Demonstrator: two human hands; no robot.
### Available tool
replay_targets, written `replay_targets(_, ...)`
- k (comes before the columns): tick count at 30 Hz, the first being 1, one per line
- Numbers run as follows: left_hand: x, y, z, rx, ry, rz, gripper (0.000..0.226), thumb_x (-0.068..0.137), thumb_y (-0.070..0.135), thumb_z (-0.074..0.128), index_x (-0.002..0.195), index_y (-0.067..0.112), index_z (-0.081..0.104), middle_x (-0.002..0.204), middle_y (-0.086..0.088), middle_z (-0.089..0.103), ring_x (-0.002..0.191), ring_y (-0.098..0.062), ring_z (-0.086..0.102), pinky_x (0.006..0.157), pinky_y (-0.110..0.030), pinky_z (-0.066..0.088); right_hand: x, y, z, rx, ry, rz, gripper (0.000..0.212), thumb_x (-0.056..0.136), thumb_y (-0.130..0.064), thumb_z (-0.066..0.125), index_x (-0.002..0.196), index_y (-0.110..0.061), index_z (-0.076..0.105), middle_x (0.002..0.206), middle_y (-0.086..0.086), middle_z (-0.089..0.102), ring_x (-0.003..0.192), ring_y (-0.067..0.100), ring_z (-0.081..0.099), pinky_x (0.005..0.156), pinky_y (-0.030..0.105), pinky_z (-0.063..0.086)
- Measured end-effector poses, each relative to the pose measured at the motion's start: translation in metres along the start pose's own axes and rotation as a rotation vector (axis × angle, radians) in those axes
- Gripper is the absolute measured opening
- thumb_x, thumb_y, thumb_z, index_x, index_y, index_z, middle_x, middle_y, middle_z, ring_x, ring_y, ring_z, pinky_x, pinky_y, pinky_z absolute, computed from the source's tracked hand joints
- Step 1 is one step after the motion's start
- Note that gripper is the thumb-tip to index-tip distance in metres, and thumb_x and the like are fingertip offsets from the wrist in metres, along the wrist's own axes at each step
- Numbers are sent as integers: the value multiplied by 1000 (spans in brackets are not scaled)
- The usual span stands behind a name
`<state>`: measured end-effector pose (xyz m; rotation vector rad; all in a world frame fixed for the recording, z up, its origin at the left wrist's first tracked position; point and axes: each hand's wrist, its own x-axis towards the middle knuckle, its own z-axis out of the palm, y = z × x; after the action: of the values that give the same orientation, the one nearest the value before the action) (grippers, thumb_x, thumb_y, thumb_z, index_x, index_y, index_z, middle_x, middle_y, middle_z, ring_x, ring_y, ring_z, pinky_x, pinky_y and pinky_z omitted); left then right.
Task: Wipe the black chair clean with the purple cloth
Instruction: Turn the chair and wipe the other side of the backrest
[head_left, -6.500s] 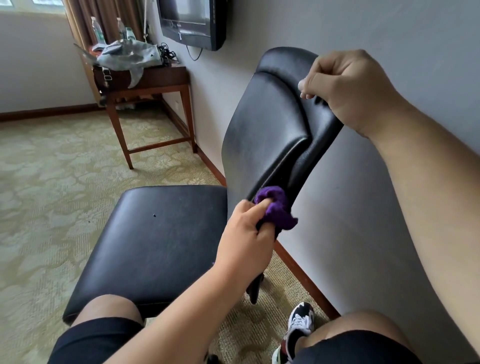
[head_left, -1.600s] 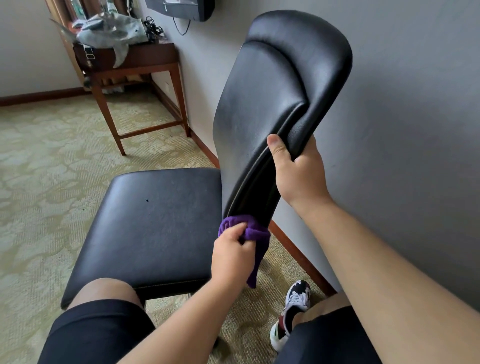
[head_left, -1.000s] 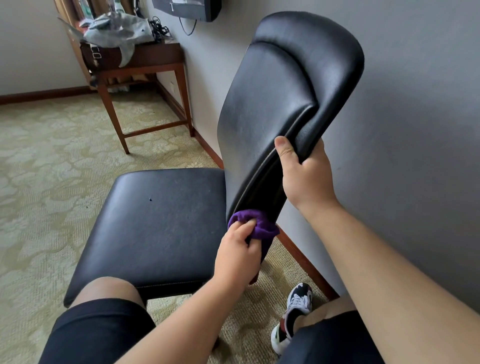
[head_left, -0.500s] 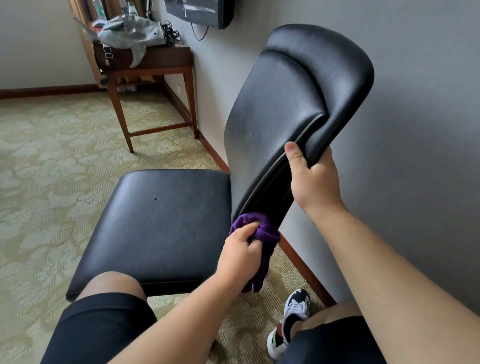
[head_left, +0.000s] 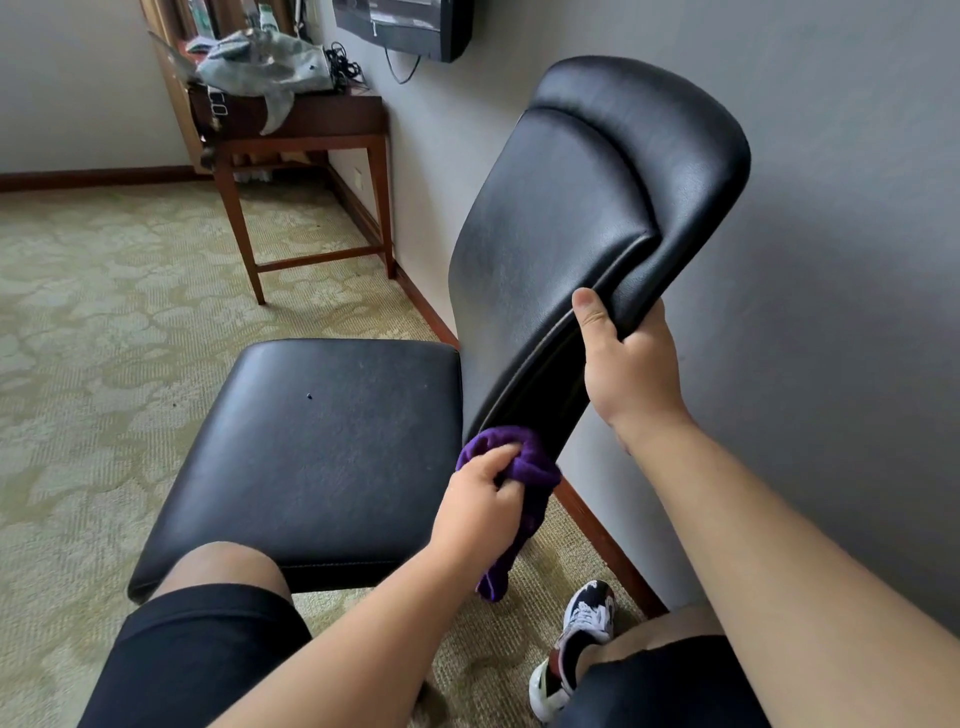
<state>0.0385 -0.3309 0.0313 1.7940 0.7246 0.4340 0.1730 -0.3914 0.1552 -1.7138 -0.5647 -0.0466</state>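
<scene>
The black chair (head_left: 322, 447) stands in front of me with its padded seat low at the centre and its backrest (head_left: 566, 223) leaning toward the grey wall. My left hand (head_left: 480, 506) is closed on the bunched purple cloth (head_left: 524, 467), pressed against the bottom of the backrest's near edge where it meets the seat; a tail of cloth hangs down below the hand. My right hand (head_left: 631, 364) grips the backrest's right side edge halfway up, thumb on the front face.
A wooden side table (head_left: 306, 150) with a grey bag stands at the back against the wall, under a wall-mounted screen (head_left: 410, 26). Patterned carpet lies to the left. My knees and one sneaker (head_left: 576, 644) are at the bottom, close to the skirting board.
My right hand came down from the top of the backrest to its side edge. The cloth hand slid down to the base of the backrest and rubs there, shifting only slightly lately.
</scene>
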Motion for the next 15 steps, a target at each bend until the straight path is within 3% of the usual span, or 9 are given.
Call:
replay_targets(3, -3, -38, 2, 144, -75, -180, 41, 84, 28, 52, 118, 40, 70, 106, 6, 73, 93, -16, 70, 84, -33, 58, 0, 2, 0, 2, -5, -1, 45, 96, -46, 64, 132, -20, 57, 106, -18, 65, 84, -28, 53, 74, -6, 38)
replay_targets(6, -7, -49, 2, 72, -28, -204, 30, 89, 26, 54, 110, 33, 74, 100, 6, 74, 81, -15, 71, 76, -33, 60, 0, 2, 1, 5, 2, -8, 46, 96, -46, 65, 132, -20, 57, 105, -19, 65, 84, -29, 53, 74, -6, 38)
replay_targets(9, -9, -14, 0, 35, 65, 55, 22, 87, 38, 52, 96, 40, 72, 90, 17, 69, 81, -1, 64, 72, -17, 51, 0, 3, 1, 7, -2, -17, 42, 96, -45, 65, 129, -20, 57, 104, -21, 64, 84, -29, 54, 74, -5, 38)
replay_targets(13, -1, 66, -3, -168, 133, 406, 18, 90, 27, 54, 92, 35, 71, 86, 13, 68, 82, -5, 65, 70, -18, 52, 0, 1, 2, -1, 9, -38, 38, 96, -43, 64, 127, -21, 57, 106, -17, 66, 90, -20, 59, 75, -2, 41)
replay_targets(15, 8, 89, -6, -218, 153, 465, 24, 91, 20, 55, 100, 35, 71, 88, 12, 70, 83, -5, 66, 73, -19, 54, 1, 0, 1, 16, 1, -28, 35, 95, -41, 66, 124, -22, 58, 106, -12, 69, 92, -11, 63, 76, 2, 44)
